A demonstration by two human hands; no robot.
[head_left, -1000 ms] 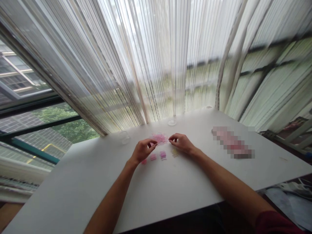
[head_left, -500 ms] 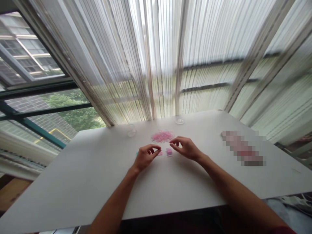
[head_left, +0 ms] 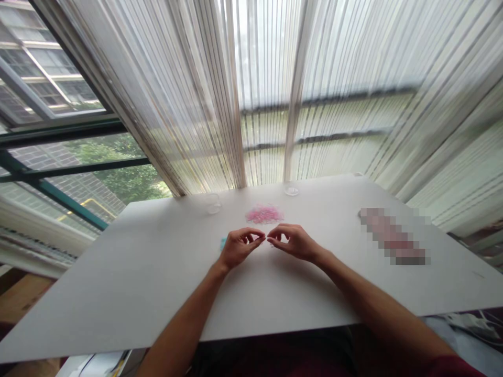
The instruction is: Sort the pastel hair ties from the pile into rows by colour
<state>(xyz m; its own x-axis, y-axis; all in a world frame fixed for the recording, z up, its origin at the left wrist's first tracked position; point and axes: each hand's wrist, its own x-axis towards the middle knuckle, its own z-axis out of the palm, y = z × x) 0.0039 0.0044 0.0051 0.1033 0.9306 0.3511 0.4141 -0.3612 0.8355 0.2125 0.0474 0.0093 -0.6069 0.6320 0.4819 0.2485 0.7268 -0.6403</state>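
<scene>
A loose heap of small pink pieces (head_left: 264,213) lies on the white table (head_left: 157,277), just beyond my hands. My left hand (head_left: 242,245) is pinched, thumb against fingertips; whatever it holds is too small to make out. Facing it, my right hand (head_left: 293,240) is pinched too, its fingertips nearly touching those of the left, and its contents cannot be made out either. Teal pieces (head_left: 223,243) show beside the left hand. The small pink and purple groups under the hands are mostly hidden.
A clear round container (head_left: 214,204) stands behind and left of the heap, and a clear shallow dish (head_left: 291,191) lies behind it to the right. A pixelated reddish object (head_left: 393,236) is on the right side of the table. Sheer curtains (head_left: 267,94) hang along the far edge.
My right hand has moved left and my left hand slightly right, so their fingertips nearly meet. The purple group seen between them before is now mostly covered. The view has shifted slightly.
</scene>
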